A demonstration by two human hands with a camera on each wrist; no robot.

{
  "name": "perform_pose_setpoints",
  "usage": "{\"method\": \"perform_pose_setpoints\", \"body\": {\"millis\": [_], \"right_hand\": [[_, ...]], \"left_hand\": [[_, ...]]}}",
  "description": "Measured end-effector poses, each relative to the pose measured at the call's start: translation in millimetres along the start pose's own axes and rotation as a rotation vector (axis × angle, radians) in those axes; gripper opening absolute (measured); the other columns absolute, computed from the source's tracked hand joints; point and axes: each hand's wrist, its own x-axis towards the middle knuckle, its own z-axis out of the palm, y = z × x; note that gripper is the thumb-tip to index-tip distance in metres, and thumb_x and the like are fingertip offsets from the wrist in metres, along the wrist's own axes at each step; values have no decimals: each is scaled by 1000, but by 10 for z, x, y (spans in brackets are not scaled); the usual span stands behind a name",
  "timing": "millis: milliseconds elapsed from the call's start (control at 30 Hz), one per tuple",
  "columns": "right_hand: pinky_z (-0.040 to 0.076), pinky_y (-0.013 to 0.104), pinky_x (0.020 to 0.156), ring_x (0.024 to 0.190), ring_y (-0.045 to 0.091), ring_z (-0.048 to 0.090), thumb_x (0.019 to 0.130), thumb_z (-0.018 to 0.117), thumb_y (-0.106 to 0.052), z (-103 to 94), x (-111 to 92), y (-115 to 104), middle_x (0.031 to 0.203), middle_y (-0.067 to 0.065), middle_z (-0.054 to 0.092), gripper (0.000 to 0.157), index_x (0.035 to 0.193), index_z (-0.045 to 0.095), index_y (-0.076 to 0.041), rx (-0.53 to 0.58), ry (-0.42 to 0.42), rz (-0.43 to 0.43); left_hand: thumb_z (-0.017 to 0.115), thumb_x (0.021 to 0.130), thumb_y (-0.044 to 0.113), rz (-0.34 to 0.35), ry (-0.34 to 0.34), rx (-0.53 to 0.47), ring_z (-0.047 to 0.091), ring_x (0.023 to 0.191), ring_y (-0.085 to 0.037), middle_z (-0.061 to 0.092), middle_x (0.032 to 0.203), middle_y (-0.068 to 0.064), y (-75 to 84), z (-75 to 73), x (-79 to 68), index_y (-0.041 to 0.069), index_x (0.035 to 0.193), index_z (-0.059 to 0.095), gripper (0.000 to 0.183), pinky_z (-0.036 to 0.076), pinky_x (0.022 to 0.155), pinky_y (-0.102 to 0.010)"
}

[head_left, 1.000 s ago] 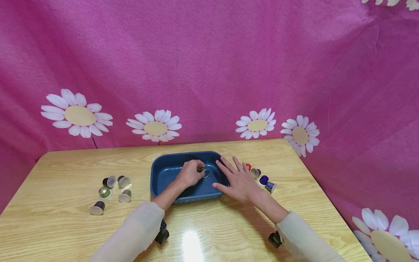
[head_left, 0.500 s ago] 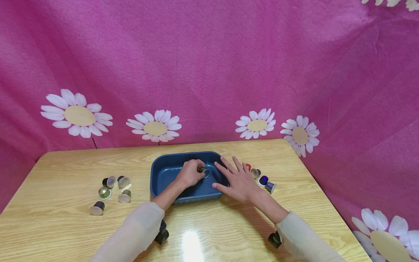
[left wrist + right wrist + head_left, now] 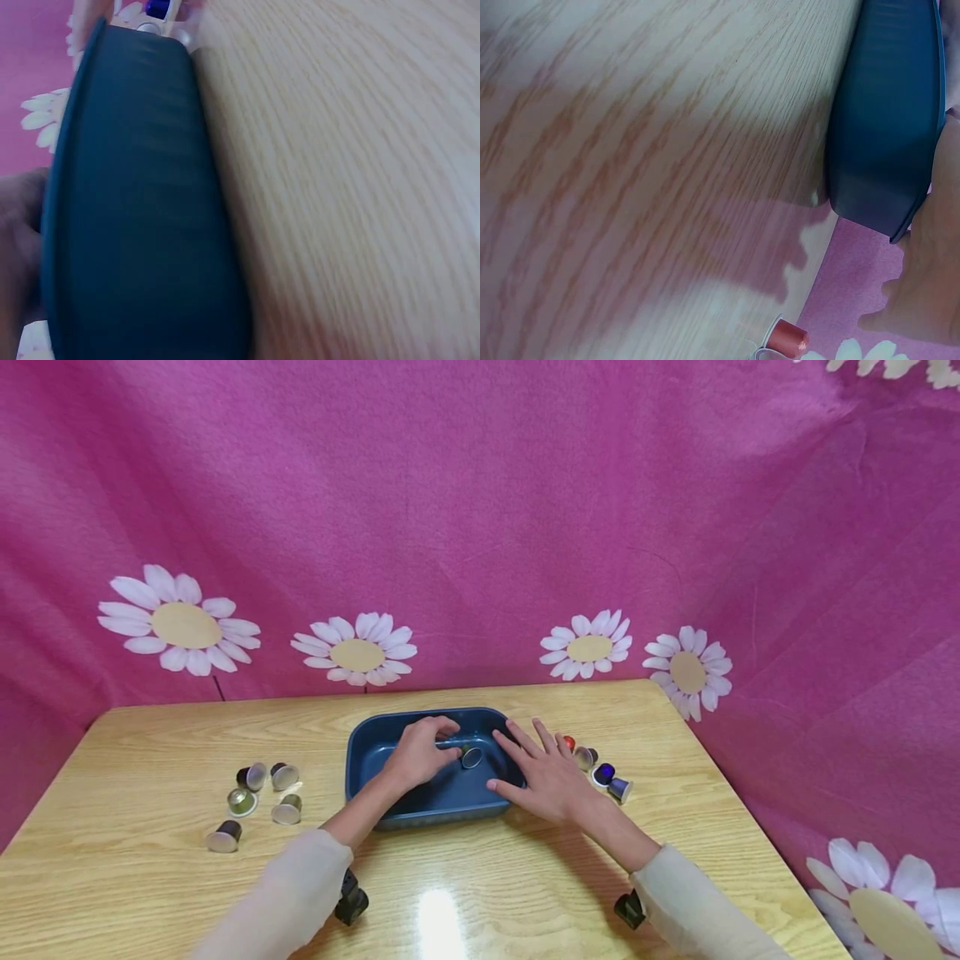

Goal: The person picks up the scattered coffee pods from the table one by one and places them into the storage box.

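Note:
A dark coffee capsule (image 3: 471, 757) lies tipped inside the blue rectangular dish (image 3: 450, 816), toward its right end, with its round rim facing the front. My left hand (image 3: 420, 755) is over the dish just left of that capsule, thumb and forefinger apart, the thumb tip close by it. Across the dish's right rim my right hand (image 3: 551, 781) rests with fingers spread, holding nothing. In the left wrist view the dish's side wall (image 3: 142, 195) hides most of the left hand (image 3: 19, 247). The right wrist view shows the right hand (image 3: 934, 262) at the dish's end.
Several coffee capsules lie on the wooden table (image 3: 150, 893) at left, among them a green one (image 3: 241, 802) and a dark one (image 3: 224, 837). Right of the right hand are a red capsule (image 3: 569, 742), a blue one (image 3: 604, 772) and a purple one (image 3: 620, 789). A pink flowered cloth (image 3: 480, 527) hangs behind.
My left hand has let go of the capsule and drawn back a little to the left, its thumb and fingers parting. The capsule stays in the dish. My right hand has hardly moved.

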Motion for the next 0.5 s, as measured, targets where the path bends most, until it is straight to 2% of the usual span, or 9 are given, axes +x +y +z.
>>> {"method": "perform_pose_setpoints", "body": {"millis": [233,333,500], "right_hand": [[17,67,112,150,39,6,95,44,-69,0,1,8,165,1,17,79,159,30,-24,4,6,3],[16,67,113,150,39,6,94,45,-69,-2,2,3,165,1,17,79,159,29,-25,11,5,1],[16,67,113,150,39,6,95,46,-68,1,-4,3,165,1,18,79,159,30,-24,13,8,-3]], "left_hand": [[76,88,9,70,38,-58,62,112,-31,66,121,-17,50,-260,-213,0,122,67,37,50,95,-46],[77,88,9,64,53,-94,62,114,-30,66,122,-16,67,-396,-331,2,123,66,38,49,97,-46],[75,90,9,39,78,-118,60,117,-32,65,124,-15,8,-601,-500,1,126,64,39,48,99,-48]]}}
